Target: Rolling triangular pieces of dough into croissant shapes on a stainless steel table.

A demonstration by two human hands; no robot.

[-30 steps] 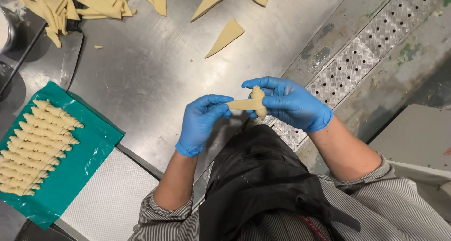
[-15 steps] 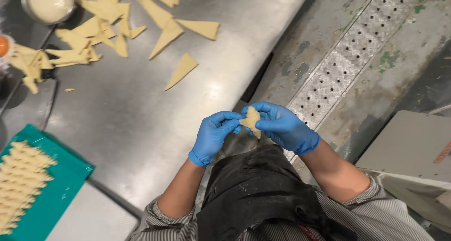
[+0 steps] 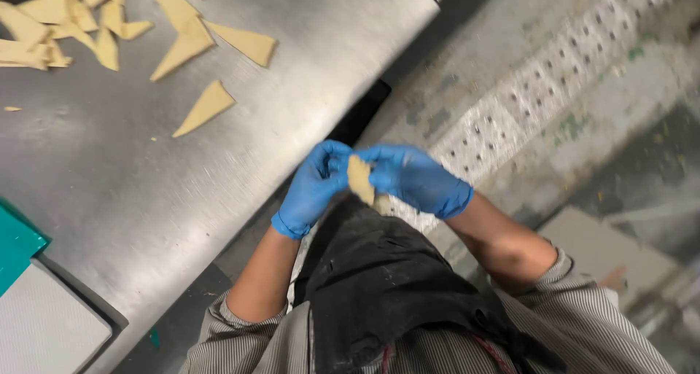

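Both the left hand (image 3: 312, 188) and right hand (image 3: 415, 178) pinch a dough piece (image 3: 359, 178) beyond the table (image 3: 138, 192) edge.

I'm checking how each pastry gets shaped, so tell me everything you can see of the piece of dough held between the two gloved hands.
The piece of dough is pale tan, matte and soft-looking, folded or rolled into a small elongated lump; its exact shape is partly hidden. It is held in the air beyond the steel table's edge, in front of the dark apron, tilted with its lower end toward the person. The left hand and right hand, both in blue gloves, pinch it from either side with their fingertips.
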